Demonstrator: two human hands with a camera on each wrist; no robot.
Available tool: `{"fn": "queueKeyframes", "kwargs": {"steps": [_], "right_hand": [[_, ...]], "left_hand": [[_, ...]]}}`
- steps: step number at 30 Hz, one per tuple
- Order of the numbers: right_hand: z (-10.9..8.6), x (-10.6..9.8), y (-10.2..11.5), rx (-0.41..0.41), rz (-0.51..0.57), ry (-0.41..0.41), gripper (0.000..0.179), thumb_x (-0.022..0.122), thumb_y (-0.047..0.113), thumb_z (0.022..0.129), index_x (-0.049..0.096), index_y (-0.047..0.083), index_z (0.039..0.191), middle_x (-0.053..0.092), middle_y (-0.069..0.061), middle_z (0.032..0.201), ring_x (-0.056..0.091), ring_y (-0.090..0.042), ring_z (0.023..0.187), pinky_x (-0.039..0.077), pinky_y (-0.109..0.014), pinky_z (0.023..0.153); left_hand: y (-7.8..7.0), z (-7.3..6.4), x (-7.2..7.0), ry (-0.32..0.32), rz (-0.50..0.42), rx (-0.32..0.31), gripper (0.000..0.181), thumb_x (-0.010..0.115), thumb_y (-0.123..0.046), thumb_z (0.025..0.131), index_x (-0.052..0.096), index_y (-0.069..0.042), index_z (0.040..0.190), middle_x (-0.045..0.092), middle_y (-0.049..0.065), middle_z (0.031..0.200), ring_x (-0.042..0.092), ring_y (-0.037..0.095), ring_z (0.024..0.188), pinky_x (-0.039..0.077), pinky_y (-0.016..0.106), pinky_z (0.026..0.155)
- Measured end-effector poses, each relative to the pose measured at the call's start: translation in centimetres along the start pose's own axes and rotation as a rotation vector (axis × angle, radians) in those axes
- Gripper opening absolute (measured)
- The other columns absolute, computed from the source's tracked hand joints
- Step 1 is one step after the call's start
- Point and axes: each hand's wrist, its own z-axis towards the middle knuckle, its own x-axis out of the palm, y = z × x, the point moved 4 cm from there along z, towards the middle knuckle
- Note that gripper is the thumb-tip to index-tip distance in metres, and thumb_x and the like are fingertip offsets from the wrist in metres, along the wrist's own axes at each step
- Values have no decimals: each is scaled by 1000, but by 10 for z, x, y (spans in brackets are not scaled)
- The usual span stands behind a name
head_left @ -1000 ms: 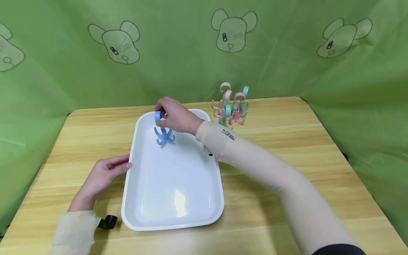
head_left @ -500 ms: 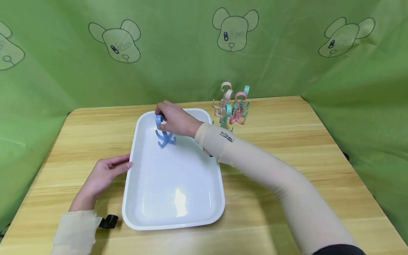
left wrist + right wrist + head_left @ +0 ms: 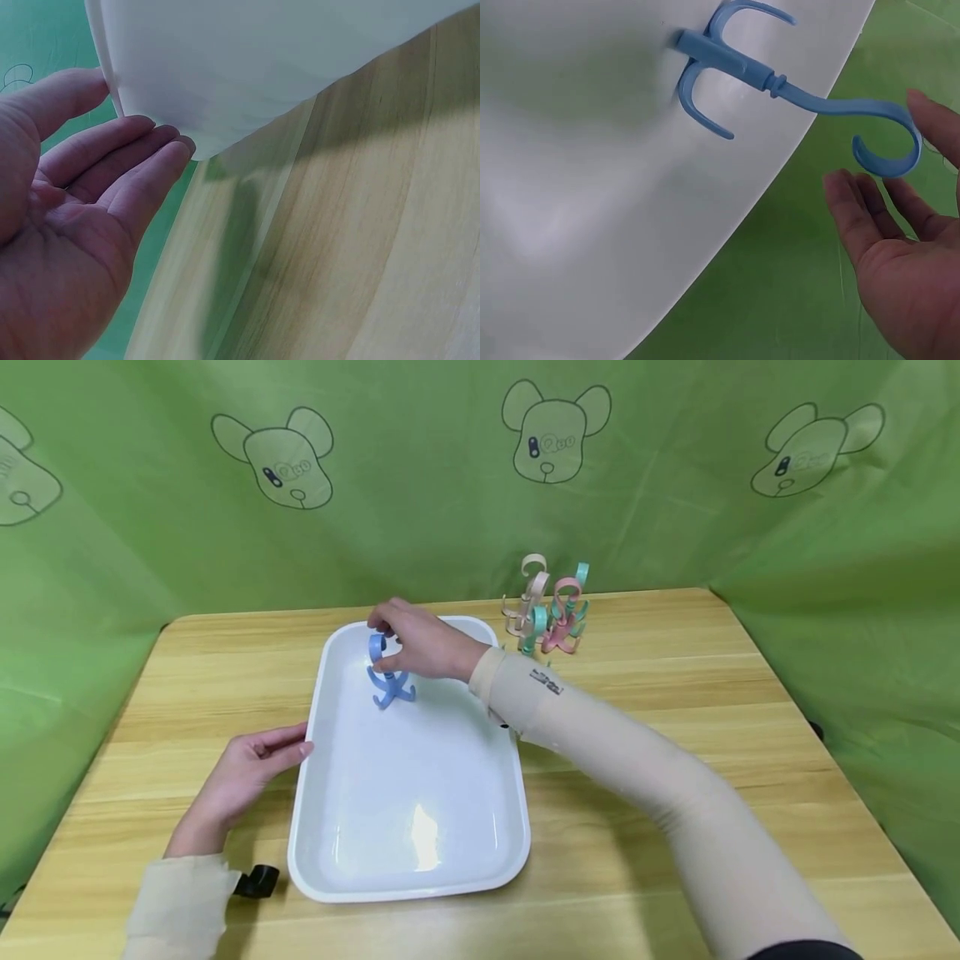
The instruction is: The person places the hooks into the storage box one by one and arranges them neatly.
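From the head view, I see the right hand (image 3: 427,643) at the curled top of a blue hook (image 3: 393,691), which stands upright in the far left part of a white tray (image 3: 382,802), prongs down. The left hand (image 3: 238,777) rests at the tray's left rim. Beyond the tray's far right corner stand more hooks on the wooden table (image 3: 690,710): a pink hook (image 3: 556,637), two pale hooks (image 3: 540,582) and two green hooks (image 3: 539,620). The green curtain (image 3: 420,535) behind bears mouse-like heads with lettering; I make out something like a round Q, the rest too blurred. The right sleeve (image 3: 600,718) carries a small dark print I can't read.

In the left wrist view, the fingers are nearly straight, their tips against the tray's outer wall, the thumb at the rim.

In the right wrist view, the fingers are loosely extended and spread from the thumb, whose tip meets the hook's curl without a closed grip.
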Motion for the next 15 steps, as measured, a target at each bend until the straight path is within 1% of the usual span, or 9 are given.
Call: {"fn": "queueKeyframes", "kwargs": {"steps": [3,7,10,15], "right_hand": [[-5,-6,-3,3,26,-18,57,75,30,89,51,3,134,52,-6,124,51,-21,117,42,-22,95],[-13,-15,-8,23,57,-44,59,75,35,89,52,4,134,53,-4,125,50,-18,116,43,-23,95],[-20,-21,-12,26,72,-62,58,75,35,88,53,5,133,54,-2,124,50,-16,116,43,-24,97],[-32,-33,-17,4,117,-114,56,75,32,89,54,3,131,56,-5,124,52,-17,115,42,-30,101]], "left_hand": [[-1,0,0,0,0,-1,53,66,-30,96,55,6,134,58,20,132,59,5,110,48,19,89],[-1,0,0,1,6,2,53,66,-30,96,55,5,134,58,19,132,58,6,111,48,19,90],[-1,-1,0,-1,11,2,52,66,-30,96,56,5,134,58,19,133,58,7,113,48,19,90],[0,-1,0,-4,12,3,53,66,-30,97,56,5,134,57,19,133,57,6,114,47,18,90]]}}
